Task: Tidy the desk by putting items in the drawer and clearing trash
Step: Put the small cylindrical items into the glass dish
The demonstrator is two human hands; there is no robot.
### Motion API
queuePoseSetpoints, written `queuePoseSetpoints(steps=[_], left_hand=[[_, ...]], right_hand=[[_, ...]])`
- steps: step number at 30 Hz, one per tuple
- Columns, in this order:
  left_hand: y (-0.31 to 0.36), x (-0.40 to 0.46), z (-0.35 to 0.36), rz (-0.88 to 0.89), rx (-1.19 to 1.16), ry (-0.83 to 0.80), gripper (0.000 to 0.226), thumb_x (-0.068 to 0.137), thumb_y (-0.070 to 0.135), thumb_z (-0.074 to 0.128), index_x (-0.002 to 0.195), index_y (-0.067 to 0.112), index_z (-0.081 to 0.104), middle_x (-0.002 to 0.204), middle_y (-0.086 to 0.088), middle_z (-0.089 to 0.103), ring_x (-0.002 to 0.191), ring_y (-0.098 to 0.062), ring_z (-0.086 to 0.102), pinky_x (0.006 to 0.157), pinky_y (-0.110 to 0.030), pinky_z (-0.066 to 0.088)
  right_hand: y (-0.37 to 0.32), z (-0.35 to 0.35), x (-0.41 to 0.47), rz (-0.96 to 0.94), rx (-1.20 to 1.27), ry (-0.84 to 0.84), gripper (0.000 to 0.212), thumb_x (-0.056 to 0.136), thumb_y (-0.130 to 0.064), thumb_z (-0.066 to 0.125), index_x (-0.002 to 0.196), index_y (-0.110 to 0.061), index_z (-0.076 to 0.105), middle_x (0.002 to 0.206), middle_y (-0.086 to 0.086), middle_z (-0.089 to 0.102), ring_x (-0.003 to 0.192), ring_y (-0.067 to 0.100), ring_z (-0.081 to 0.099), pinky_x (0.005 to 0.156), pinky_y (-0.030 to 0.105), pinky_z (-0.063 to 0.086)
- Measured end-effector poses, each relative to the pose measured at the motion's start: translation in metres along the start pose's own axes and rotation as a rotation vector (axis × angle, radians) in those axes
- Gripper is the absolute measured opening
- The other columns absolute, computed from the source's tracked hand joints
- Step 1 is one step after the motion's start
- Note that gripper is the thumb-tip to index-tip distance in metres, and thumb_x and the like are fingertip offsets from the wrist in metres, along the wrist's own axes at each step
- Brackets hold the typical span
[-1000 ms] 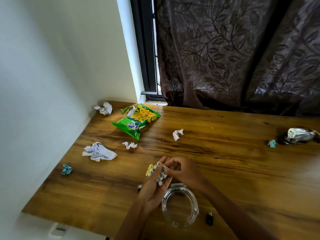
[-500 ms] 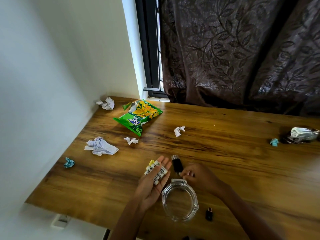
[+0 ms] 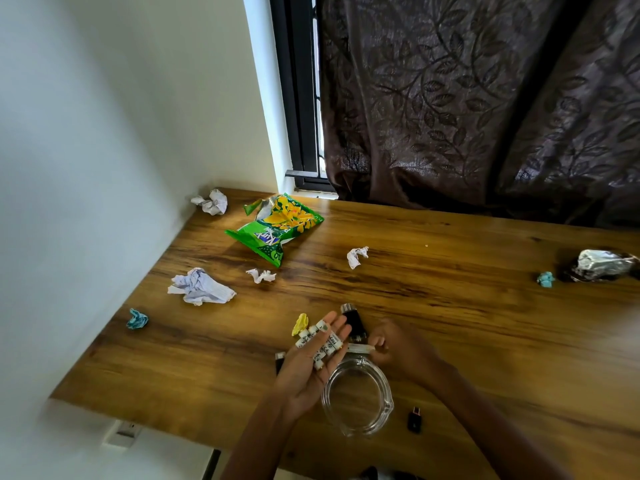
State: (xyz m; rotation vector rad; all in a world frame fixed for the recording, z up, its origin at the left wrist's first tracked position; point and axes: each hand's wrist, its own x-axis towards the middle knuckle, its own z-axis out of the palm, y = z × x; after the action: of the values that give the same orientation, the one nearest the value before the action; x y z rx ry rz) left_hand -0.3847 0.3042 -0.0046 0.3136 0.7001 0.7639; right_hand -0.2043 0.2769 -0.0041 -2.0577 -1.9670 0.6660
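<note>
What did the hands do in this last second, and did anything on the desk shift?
The two hands came apart. The left hand opened flat, palm up, with the small white rolls lying on its fingers. The right hand drew off to the right and now pinches one white piece above the glass ashtray. A black lighter, hidden before, now shows. The chip bag and paper balls stayed put.

My left hand [image 3: 311, 368] hides most of a small black item [image 3: 279, 361] beneath it. The foil wrapper [image 3: 604, 265] runs off the right edge. Printing on the white rolls [image 3: 320, 344] is too small to read.
</note>
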Motion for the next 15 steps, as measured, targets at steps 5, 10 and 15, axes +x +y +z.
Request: queuePoseSetpoints(steps=[5,10,15], left_hand=[[0.0,-0.006,-0.001,0.007,0.037,-0.01,0.042,0.083,0.012,0.053,0.124,0.007,0.057,0.125,-0.011,0.064,0.116,-0.02,0.061,0.094,-0.031,0.052],[-0.002,-0.013,-0.003,0.001,0.063,-0.008,0.044,0.082,0.012,0.053,0.125,0.006,0.056,0.125,-0.011,0.064,0.115,-0.02,0.062,0.094,-0.032,0.051],[-0.005,-0.022,-0.003,-0.013,0.104,0.003,0.044,0.08,0.013,0.055,0.124,0.007,0.057,0.125,-0.01,0.064,0.114,-0.019,0.062,0.095,-0.032,0.049]], right_hand=[[0.015,-0.011,-0.011,0.08,0.258,0.02,0.009,0.078,-0.013,0.07,0.086,-0.015,0.067,0.082,-0.002,0.066,0.074,0.007,0.061,0.068,0.019,0.051],[0.017,-0.035,-0.03,0.106,0.513,0.107,0.01,0.075,-0.007,0.074,0.082,-0.014,0.07,0.075,-0.004,0.069,0.061,-0.002,0.061,0.055,0.009,0.047],[0.001,-0.047,-0.047,-0.007,0.53,-0.121,0.011,0.076,-0.014,0.074,0.085,-0.021,0.072,0.074,-0.011,0.07,0.066,-0.005,0.062,0.057,0.006,0.045]])
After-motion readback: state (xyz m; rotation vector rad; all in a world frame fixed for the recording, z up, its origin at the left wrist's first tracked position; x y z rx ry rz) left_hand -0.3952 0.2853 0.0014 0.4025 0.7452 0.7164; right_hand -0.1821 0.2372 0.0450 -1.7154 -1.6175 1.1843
